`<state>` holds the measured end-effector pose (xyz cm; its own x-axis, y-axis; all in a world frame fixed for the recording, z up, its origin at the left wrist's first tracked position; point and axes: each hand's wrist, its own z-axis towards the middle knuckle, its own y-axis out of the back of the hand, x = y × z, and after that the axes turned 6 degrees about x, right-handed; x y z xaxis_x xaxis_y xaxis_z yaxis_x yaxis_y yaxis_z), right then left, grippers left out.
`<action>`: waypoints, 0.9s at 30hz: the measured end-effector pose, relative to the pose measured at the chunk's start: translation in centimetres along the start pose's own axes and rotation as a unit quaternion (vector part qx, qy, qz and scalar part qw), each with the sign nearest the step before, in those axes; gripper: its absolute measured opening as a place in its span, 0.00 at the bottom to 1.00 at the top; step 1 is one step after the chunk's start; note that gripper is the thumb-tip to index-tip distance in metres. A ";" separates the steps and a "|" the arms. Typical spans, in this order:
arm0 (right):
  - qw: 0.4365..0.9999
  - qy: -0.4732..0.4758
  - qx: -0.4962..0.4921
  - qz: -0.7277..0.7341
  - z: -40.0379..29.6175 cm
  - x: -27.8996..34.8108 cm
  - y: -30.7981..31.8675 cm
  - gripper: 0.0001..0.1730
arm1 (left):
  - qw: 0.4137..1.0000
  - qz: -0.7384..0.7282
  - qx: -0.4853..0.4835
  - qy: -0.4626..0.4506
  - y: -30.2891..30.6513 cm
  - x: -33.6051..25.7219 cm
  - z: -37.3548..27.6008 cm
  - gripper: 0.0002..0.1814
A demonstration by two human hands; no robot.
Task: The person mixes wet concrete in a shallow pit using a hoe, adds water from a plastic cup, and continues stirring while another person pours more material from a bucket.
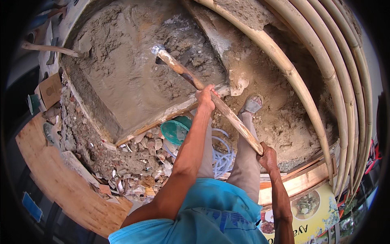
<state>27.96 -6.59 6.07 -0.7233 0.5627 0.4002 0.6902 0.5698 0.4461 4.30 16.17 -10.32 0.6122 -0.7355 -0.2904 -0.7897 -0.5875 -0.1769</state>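
My left hand [205, 97] is closed around the middle of a hoe's wooden handle [234, 119]. Lower down, my right hand [268, 157] grips the butt end of the same handle, beside my right leg. The shaft slants up and left over the front board of a wooden mixing trough [166, 122]. Its metal hoe head [158, 49] is in the trough, against grey wet mortar [125, 76]; most of the blade is hidden. Lumpier mortar [186, 55] lies around the head.
Bamboo poles [288, 68] arch along the right, over damp sand [289, 122]. By my legs are a green plastic basin [173, 133], a coiled clear hose [222, 160] and rubble [131, 170]. Another wooden handle [50, 48] crosses the trough's left edge. A person's hand [62, 12] shows at upper left.
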 end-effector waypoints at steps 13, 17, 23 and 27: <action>0.935 -0.073 0.128 0.324 0.2 13.0 -6.2 0.18 | 0.970 0.242 -0.017 -0.013 1.8 -5.9 4.9 0.07; 0.962 -0.072 0.137 0.226 -6.5 12.4 -6.7 0.19 | 0.986 0.167 0.002 0.007 7.4 -3.4 1.0 0.07; 0.960 0.000 0.059 0.273 -11.8 12.1 -7.2 0.19 | 0.988 0.154 -0.018 -0.026 5.7 -3.4 -7.9 0.08; 0.985 -0.016 0.082 0.152 -5.6 11.6 -7.6 0.19 | 0.985 0.138 0.001 -0.103 3.4 -8.9 -5.2 0.09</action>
<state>14.21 -7.68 11.79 -0.4825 0.7400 0.4686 0.8716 0.4587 0.1731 -3.63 18.92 -3.48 0.3526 -0.7828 -0.5128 -0.9253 -0.3736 -0.0660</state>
